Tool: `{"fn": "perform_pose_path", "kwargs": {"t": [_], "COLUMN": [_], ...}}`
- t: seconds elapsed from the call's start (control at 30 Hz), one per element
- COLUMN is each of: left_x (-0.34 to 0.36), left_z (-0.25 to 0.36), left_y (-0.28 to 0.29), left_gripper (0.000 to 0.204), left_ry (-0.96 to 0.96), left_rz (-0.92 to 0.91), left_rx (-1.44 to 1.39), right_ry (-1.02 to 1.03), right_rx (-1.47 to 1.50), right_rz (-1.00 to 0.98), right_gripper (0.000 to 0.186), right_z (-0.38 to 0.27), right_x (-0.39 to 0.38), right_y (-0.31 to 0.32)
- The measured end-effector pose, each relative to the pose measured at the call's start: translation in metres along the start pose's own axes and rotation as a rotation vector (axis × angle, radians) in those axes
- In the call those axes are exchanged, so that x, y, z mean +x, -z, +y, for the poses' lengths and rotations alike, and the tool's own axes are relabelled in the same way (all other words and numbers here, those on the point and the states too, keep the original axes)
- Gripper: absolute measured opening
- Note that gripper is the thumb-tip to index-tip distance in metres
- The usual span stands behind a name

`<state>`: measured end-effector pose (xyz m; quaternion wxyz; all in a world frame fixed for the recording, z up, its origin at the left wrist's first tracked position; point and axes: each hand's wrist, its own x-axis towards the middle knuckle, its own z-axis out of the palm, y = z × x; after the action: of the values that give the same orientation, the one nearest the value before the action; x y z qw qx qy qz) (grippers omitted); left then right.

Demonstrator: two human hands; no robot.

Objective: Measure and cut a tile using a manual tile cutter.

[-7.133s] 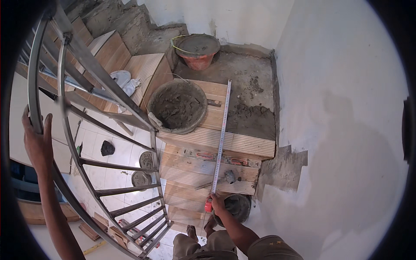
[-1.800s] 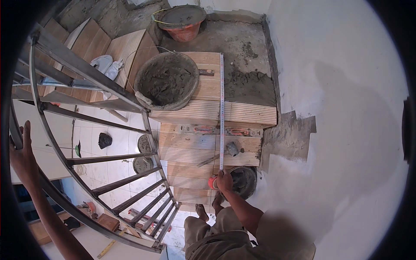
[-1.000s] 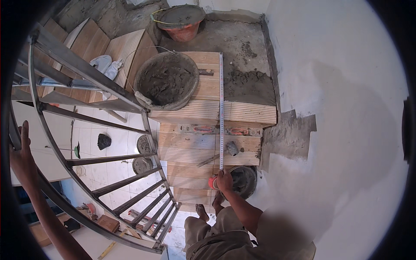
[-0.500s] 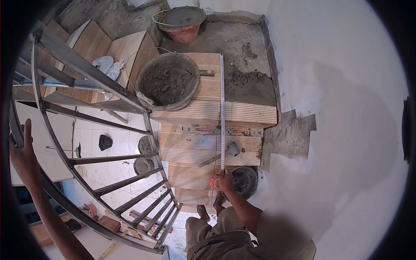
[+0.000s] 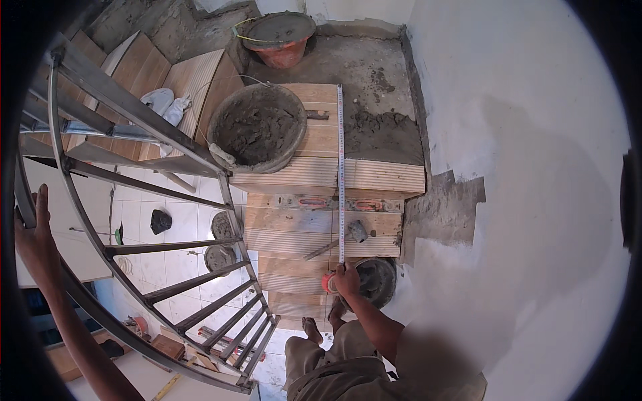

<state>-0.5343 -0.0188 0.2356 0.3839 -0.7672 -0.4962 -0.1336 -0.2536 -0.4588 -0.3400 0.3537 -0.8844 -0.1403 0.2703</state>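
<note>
My left hand (image 5: 35, 237) grips the curved metal handrail (image 5: 80, 291) at the left. My right hand (image 5: 348, 279) is closed on a red tape measure (image 5: 328, 282); its white blade (image 5: 342, 180) lies extended straight up across the wood-look steps (image 5: 294, 217) to the upper tread. A big bucket of mortar (image 5: 255, 130) stands left of the blade. Under the blade's lower stretch are a metal level (image 5: 287, 202) and a hammer-like tool (image 5: 358, 231). A dark mortar bucket (image 5: 378, 281) sits beside my right hand.
A red bucket (image 5: 281, 52) stands on the cement landing (image 5: 364, 63). A plastered wall (image 5: 528, 254) bounds the right; railing bars (image 5: 180, 294) curve along the left above a tiled floor (image 5: 137, 207) with small containers. White cloths (image 5: 175, 111) lie on the left steps.
Since the oldest frame, the view has shifted and the tape blade stands more vertically in it, still held. In the last second there is hardly any movement.
</note>
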Motion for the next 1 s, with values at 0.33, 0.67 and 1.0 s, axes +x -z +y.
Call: {"fn": "perform_pose_path", "kwargs": {"t": [0.33,0.67,1.0], "left_x": [-0.005,-0.009,0.011], "left_z": [-0.002,0.024,0.063], "left_y": [-0.001,0.021,0.044], "left_gripper": [0.053,0.068,0.052], "left_ry": [0.094,0.210,0.271], "left_rz": [0.032,0.088,0.138], "left_rx": [-0.122,-0.378,-0.523], "right_ry": [-0.022,-0.056,0.024], "right_rx": [0.008,0.508,1.085], "right_rz": [-0.005,-0.153,-0.218], "right_gripper": [0.028,0.029,0.015], "right_z": [-0.013,-0.003,-0.117], "right_x": [-0.002,-0.001,0.006], "right_y": [0.000,-0.009,0.021]}}
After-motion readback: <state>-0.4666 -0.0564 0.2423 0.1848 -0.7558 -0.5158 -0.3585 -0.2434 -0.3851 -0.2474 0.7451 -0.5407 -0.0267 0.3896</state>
